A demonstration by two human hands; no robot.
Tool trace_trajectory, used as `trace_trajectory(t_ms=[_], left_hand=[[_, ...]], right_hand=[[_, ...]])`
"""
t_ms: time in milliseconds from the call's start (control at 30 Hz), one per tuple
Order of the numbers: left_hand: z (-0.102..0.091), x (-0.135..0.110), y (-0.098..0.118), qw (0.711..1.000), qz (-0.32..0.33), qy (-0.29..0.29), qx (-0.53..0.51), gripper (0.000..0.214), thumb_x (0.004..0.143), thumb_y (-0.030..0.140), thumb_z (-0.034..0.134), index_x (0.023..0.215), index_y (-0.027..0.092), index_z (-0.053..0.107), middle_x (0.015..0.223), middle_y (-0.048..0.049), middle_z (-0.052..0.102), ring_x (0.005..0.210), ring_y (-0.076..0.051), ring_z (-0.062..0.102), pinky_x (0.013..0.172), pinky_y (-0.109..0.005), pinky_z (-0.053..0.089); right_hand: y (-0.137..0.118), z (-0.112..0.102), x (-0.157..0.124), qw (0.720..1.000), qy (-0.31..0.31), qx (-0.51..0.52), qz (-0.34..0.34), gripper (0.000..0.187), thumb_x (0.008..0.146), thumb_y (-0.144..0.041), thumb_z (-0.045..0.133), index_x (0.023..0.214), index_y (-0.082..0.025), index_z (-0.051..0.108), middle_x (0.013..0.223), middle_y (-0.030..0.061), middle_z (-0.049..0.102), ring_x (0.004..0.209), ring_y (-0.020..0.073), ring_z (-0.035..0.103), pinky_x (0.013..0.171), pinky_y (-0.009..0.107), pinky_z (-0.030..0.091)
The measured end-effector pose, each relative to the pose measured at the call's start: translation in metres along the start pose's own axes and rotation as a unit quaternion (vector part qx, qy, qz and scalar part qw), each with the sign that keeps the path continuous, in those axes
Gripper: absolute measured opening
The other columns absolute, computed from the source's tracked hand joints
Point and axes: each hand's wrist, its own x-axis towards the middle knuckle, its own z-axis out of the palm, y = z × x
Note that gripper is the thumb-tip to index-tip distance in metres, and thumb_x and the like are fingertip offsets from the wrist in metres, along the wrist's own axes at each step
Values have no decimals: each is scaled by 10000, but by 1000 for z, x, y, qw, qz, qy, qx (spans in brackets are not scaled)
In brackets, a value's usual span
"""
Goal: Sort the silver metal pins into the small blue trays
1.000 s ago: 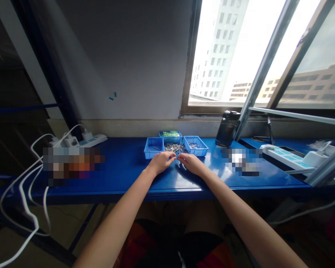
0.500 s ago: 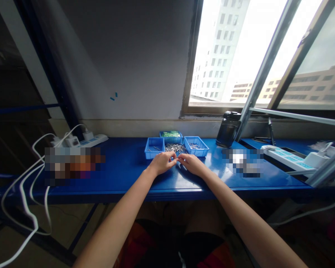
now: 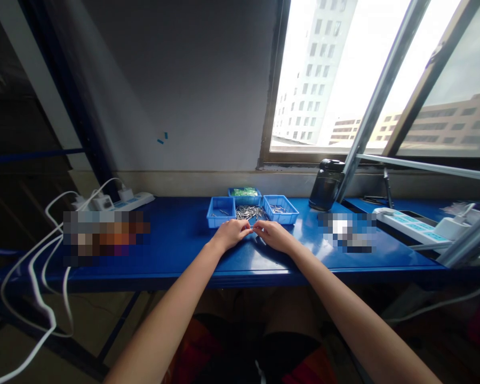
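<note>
My left hand [image 3: 231, 233] and my right hand [image 3: 274, 234] rest on the blue bench [image 3: 176, 240], fingertips meeting in a pinch on a small thin metal piece [image 3: 253, 228] between them. Just beyond the fingers lies a pile of small silver metal pins [image 3: 248, 212]. A blue tray [image 3: 220, 211] stands left of the pile and another blue tray [image 3: 280, 208] right of it, each with a few pins. Behind the pile a third tray holds green parts [image 3: 244, 191].
A dark jar [image 3: 325, 185] stands by the window at the right. White power strips lie at the far left [image 3: 124, 202] and far right [image 3: 414, 225], with white cables [image 3: 36, 277] hanging off the left edge. A slanted metal bar [image 3: 378, 96] crosses the window.
Both hands have stayed together in front of the pin pile, with only slight finger shifts. Nothing else has moved.
</note>
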Motion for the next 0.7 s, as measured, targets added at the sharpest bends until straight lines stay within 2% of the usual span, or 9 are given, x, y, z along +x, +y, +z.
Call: trace_trajectory(t_ms=[167, 367, 700], left_hand=[[-1, -1, 2, 1000, 18, 10, -8, 238, 811, 393, 447, 858, 225, 607, 837, -18, 650, 780, -159, 588, 657, -218, 423], [-3, -2, 2, 1000, -16, 12, 10, 253, 814, 384, 439, 887, 209, 606, 848, -42, 647, 803, -180, 590, 690, -246, 437], [-3, 0, 2, 1000, -23, 9, 13, 204, 800, 311, 452, 893, 208, 602, 881, -40, 643, 824, -178, 585, 700, -244, 439]], right_hand=[[1, 1, 0, 1000, 1, 2, -9, 213, 847, -288, 408, 840, -189, 596, 773, 34, 622, 668, 118, 537, 616, 212, 375], [6, 1, 2, 999, 18, -15, 27, 161, 825, -265, 436, 838, -188, 576, 785, 28, 620, 655, 115, 528, 605, 216, 369], [12, 3, 2, 999, 21, -17, 43, 100, 792, -234, 462, 839, -193, 540, 757, 7, 607, 627, 106, 512, 595, 209, 363]])
